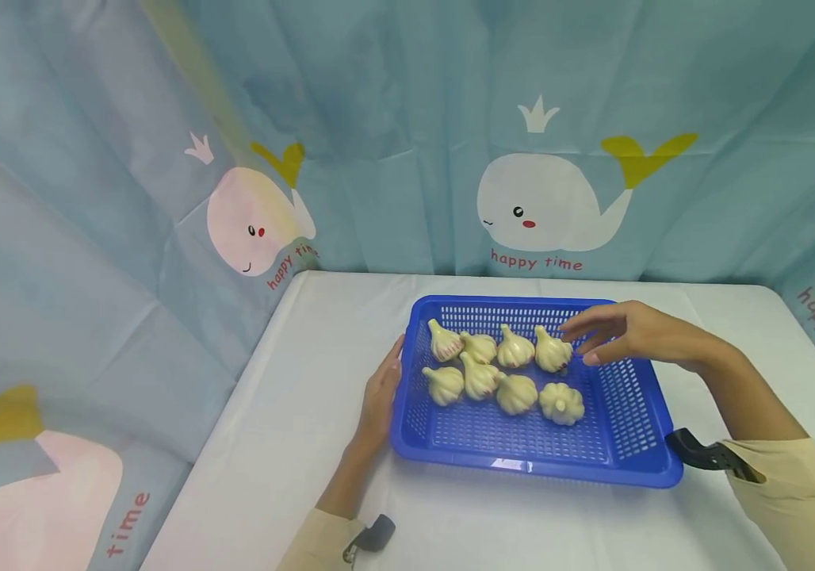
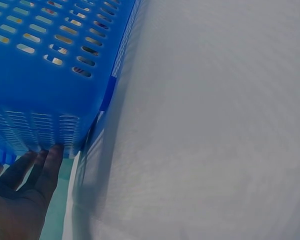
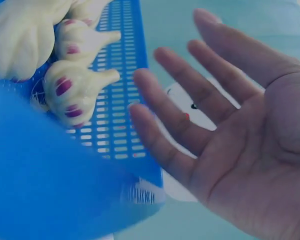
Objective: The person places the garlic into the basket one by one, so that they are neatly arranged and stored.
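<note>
Several pale garlic bulbs (image 1: 517, 394) with purple streaks lie in two rough rows inside a blue plastic basket (image 1: 464, 457) with slotted walls. My left hand (image 1: 379, 396) rests along the basket's left side; in the left wrist view its extended fingers (image 2: 51, 167) meet the slotted wall. Over the basket's right part hovers my right hand (image 1: 629, 331), holding nothing, close beside the upper right bulb (image 1: 552, 350). Its spread fingers and bare palm (image 3: 240, 165) show in the right wrist view, with garlic bulbs (image 3: 72, 92) to their left.
The basket stands on a white-covered table (image 1: 293, 412). Behind and beside the table hangs a light blue curtain (image 1: 379, 198) printed with whales. Black straps (image 1: 700, 452) sit by the beige sleeves (image 1: 793, 484).
</note>
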`<state>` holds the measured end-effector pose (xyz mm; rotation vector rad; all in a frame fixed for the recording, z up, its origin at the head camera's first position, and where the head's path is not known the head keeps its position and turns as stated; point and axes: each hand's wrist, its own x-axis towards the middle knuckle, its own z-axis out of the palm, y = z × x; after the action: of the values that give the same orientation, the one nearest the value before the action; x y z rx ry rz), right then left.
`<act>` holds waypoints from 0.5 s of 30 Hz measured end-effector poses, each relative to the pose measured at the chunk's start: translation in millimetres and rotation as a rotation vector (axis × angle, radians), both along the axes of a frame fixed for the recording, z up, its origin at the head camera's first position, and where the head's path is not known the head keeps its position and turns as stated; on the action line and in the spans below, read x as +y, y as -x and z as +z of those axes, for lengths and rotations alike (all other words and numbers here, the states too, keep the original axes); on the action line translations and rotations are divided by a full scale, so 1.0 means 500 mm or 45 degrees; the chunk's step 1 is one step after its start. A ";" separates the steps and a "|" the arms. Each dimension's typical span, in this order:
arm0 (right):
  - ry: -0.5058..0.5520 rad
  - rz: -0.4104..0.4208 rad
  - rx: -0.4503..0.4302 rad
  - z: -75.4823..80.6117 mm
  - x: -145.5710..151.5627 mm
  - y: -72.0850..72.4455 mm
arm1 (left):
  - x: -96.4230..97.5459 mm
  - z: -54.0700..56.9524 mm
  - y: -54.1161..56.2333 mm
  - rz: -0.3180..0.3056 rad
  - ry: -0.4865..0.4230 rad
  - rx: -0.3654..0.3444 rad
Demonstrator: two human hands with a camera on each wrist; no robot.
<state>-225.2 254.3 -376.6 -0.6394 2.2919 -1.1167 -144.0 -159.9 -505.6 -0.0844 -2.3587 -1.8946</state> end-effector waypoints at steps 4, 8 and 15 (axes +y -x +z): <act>0.110 -0.060 0.066 0.001 0.016 -0.013 | -0.005 -0.001 0.001 0.009 0.006 -0.005; 0.201 -0.135 0.155 -0.002 0.037 -0.029 | -0.011 0.001 0.001 0.024 0.041 0.001; 0.267 -0.403 0.326 -0.029 0.080 -0.070 | -0.035 0.018 0.002 0.039 0.351 0.100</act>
<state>-190.4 294.5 -391.2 -0.5332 2.5798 -1.5154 -145.0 -177.3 -496.8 -0.1421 -2.5351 -1.5123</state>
